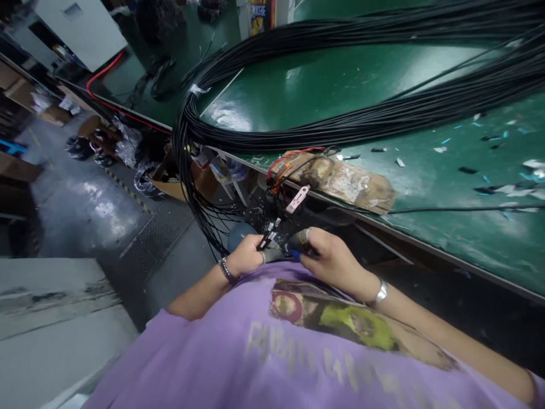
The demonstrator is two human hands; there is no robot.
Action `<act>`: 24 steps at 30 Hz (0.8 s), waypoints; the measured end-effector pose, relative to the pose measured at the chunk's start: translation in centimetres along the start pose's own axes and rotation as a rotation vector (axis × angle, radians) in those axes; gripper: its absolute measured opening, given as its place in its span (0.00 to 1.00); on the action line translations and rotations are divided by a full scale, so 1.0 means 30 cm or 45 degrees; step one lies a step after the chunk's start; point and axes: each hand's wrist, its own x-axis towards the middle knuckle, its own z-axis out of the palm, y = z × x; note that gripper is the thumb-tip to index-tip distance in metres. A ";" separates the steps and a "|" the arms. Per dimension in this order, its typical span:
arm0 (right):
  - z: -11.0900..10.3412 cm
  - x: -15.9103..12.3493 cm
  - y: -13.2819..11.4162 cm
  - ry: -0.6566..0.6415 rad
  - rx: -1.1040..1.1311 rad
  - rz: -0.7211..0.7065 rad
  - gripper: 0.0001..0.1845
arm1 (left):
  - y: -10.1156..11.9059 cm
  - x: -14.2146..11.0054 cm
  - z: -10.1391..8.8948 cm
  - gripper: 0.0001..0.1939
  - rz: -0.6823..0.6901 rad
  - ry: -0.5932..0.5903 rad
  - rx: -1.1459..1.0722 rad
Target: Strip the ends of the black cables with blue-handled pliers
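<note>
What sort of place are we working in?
Probably a cable workshop or factory floor: a thick bundle of black cables loops over a green workbench, small scraps litter its top, and the left hand holds what look like cable ends.

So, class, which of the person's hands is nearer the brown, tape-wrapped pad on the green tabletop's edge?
Right. The right hand is below the brown, tape-wrapped pad in the picture, apart from it; the left hand is farther off, down and to the left.

A workshop: green bench [315, 85], black cables [306, 137], scattered clippings [399, 162]
</note>
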 end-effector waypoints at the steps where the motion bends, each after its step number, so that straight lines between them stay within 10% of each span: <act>1: -0.001 -0.008 -0.002 -0.025 -0.142 -0.155 0.05 | -0.002 0.001 0.001 0.20 -0.009 0.017 -0.006; 4: -0.007 -0.025 -0.007 -0.193 -0.225 -0.455 0.10 | -0.008 0.000 -0.001 0.19 -0.071 0.092 -0.016; 9: -0.010 -0.016 -0.009 0.026 -0.028 -0.274 0.08 | 0.005 -0.012 -0.020 0.22 -0.131 0.093 -0.171; 15: 0.021 0.029 0.011 -0.078 -0.193 -0.391 0.34 | 0.016 -0.025 -0.044 0.26 -0.142 -0.070 -0.271; 20: 0.011 0.051 0.007 -0.240 -0.087 -0.474 0.20 | -0.001 -0.031 -0.064 0.25 -0.197 -0.221 -0.264; 24: 0.000 0.067 0.006 -0.532 0.309 -0.155 0.05 | 0.001 -0.017 -0.073 0.24 -0.189 -0.310 -0.195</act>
